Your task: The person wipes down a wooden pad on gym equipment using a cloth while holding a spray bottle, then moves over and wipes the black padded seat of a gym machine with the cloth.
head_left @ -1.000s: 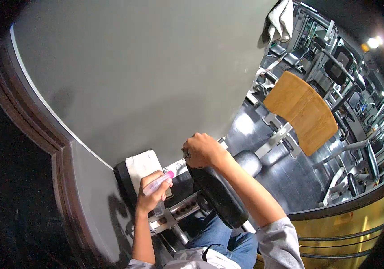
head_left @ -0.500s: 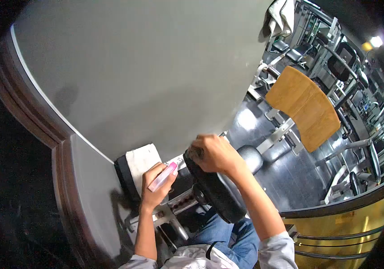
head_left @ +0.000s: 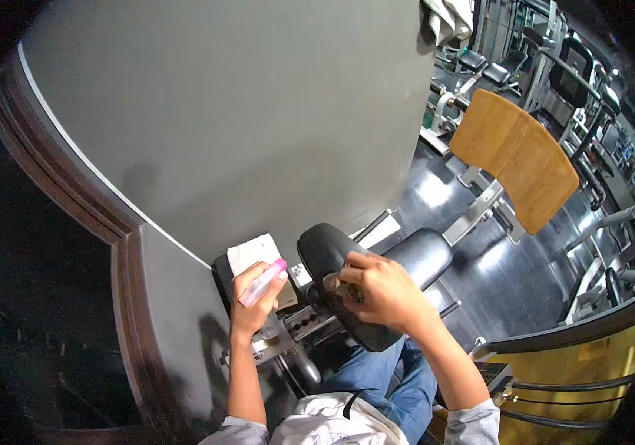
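Note:
My left hand point(head_left: 250, 315) is wrapped round a small clear bottle point(head_left: 259, 288) with a pink top, held tilted over the machine's metal frame. My right hand point(head_left: 388, 291) presses a crumpled greyish cloth point(head_left: 348, 288) against the middle of a black padded backrest point(head_left: 325, 245) on a gym bench. The fingers cover much of the cloth. Beyond the backrest lies the black bench seat point(head_left: 421, 256). A folded white towel point(head_left: 252, 251) rests on a dark pad just past my left hand.
A grey wall panel point(head_left: 258, 111) rises in front. At right, a curved wooden board point(head_left: 514, 159) sits on a metal frame. Other gym machines point(head_left: 577, 74) stand further back. A white cloth point(head_left: 451, 21) hangs at the panel's top edge. A brown-framed dark window point(head_left: 43, 311) is at left.
My right hand has slid the cloth from the backrest's upper end down to its middle. The left hand keeps the bottle. The whole view has shifted slightly.

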Available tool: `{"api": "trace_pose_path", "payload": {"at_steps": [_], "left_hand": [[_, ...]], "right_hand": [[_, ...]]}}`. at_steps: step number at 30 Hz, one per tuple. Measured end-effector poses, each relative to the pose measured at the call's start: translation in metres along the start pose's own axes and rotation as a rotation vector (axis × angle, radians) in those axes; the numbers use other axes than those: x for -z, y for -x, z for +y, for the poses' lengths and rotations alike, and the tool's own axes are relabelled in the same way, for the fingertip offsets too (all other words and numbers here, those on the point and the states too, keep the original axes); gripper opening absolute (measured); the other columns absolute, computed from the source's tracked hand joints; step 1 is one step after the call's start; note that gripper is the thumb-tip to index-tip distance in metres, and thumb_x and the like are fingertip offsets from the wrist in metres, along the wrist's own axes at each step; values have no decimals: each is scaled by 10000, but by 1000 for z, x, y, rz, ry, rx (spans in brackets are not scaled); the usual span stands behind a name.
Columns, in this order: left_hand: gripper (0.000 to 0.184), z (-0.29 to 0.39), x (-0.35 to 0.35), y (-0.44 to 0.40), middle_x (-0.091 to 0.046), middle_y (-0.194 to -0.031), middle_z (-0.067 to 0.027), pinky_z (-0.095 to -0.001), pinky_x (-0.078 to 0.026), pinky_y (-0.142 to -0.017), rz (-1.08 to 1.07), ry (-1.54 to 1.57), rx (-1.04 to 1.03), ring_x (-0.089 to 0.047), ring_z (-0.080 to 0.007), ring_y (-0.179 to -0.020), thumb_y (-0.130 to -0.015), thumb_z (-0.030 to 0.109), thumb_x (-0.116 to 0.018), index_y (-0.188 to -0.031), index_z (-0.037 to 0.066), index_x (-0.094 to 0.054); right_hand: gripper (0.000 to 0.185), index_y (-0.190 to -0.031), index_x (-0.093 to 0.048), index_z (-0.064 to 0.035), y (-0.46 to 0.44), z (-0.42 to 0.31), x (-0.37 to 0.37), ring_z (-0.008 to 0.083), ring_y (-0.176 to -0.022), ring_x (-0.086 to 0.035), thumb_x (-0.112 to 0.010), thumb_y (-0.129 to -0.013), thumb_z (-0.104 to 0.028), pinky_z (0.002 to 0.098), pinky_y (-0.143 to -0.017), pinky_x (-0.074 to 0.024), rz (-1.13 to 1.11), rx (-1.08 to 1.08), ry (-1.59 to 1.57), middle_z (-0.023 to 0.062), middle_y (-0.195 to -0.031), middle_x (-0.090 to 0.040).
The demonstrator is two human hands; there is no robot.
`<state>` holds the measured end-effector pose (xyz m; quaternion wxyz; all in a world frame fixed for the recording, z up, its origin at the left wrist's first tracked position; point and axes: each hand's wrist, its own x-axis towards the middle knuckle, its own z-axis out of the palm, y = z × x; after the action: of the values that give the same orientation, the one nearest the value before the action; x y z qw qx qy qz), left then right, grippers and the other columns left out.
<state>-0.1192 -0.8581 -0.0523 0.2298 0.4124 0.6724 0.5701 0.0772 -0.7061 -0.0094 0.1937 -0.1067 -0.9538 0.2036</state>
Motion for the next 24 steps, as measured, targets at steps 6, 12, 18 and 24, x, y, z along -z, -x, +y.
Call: {"api": "trace_pose_path", "payload": {"at_steps": [6,12,18,24], "left_hand": [[303,14,-15,20,-658,-797,-103,-239,-435,-479,-31,91,45,-540,-107,-497,-902,255,-631,-921,-47,-651],[298,-10,-28,30,-628,-844,-103,-257,-466,-483,-34,287,65,-553,-133,-526,-896,252,-610,-985,-31,-636],[238,-13,-29,37,-635,-832,-97,-263,-478,-504,19,427,137,-549,-130,-519,-899,210,-640,-970,-17,-631],[223,-4,-38,34,-638,-769,-94,-268,-486,-507,-169,302,98,-539,-120,-483,-867,191,-696,-921,-17,-638]], "right_hand": [[208,-897,-689,-55,-59,32,-31,358,-915,-660,-722,-700,-113,458,-768,-562,85,-110,9,134,-952,-628],[175,-839,-674,-44,-52,2,-54,355,-803,-646,-724,-717,-159,463,-710,-561,177,-198,240,121,-892,-607],[225,-942,-683,-113,59,-27,-21,297,-856,-616,-736,-731,-170,420,-683,-557,226,-220,36,85,-973,-576],[227,-970,-675,-134,52,-20,-27,309,-840,-596,-722,-751,-166,441,-674,-549,274,-283,-1,83,-967,-550]]}}
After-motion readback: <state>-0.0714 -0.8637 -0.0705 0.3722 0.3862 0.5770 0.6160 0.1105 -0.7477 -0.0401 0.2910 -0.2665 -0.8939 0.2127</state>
